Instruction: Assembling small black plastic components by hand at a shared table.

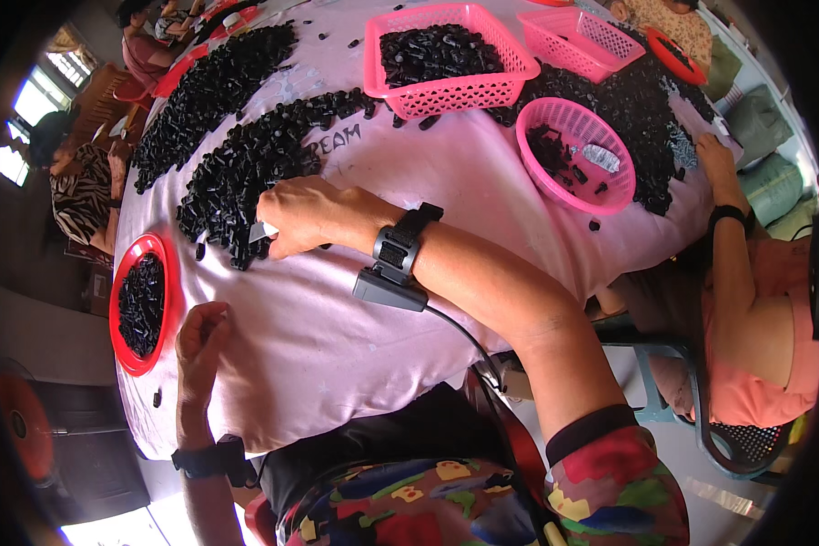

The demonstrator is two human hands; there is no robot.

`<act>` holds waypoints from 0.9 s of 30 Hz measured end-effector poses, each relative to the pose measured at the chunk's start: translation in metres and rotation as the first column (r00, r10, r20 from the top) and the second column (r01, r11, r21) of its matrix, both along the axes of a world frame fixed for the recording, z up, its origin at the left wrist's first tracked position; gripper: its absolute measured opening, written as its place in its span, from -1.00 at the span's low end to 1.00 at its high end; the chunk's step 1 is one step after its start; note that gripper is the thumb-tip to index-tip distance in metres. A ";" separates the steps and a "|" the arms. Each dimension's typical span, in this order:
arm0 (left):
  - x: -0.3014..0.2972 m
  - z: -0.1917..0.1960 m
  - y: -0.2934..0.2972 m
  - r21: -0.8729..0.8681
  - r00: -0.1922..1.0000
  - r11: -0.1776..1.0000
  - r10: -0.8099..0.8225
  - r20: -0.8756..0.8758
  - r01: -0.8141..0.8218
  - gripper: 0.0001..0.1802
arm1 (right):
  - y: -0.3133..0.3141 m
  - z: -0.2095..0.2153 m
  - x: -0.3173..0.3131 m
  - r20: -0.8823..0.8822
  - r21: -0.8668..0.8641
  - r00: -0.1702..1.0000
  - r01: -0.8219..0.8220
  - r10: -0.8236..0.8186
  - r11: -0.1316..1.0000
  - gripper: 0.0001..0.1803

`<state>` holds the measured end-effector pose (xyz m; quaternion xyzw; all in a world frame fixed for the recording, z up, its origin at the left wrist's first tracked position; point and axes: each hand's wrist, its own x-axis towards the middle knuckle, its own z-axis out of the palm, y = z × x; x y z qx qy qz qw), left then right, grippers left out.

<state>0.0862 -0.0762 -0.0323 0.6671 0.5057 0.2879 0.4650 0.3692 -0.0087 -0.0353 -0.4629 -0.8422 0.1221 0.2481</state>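
My right hand reaches over the near edge of a heap of small black parts. Its fingers are closed round a small tool with a flat grey blade, whose tip points left at the heap. Lower and to the left is my left hand, above the pink cloth, thumb and fingers drawn together. Whatever they may pinch is too small to make out. A red plate full of small black parts lies left of my left hand.
Pink baskets and a round pink basket stand to the right on the cloth-covered table. More black heaps lie farther off. A co-worker's arm rests at the right edge; other people sit at the left and far sides.
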 end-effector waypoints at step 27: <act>0.018 0.020 0.008 -0.004 0.991 1.000 0.027 0.130 -0.027 -0.75 | -0.008 0.022 0.008 -0.065 -0.152 0.998 -0.022 0.012 0.988 -0.74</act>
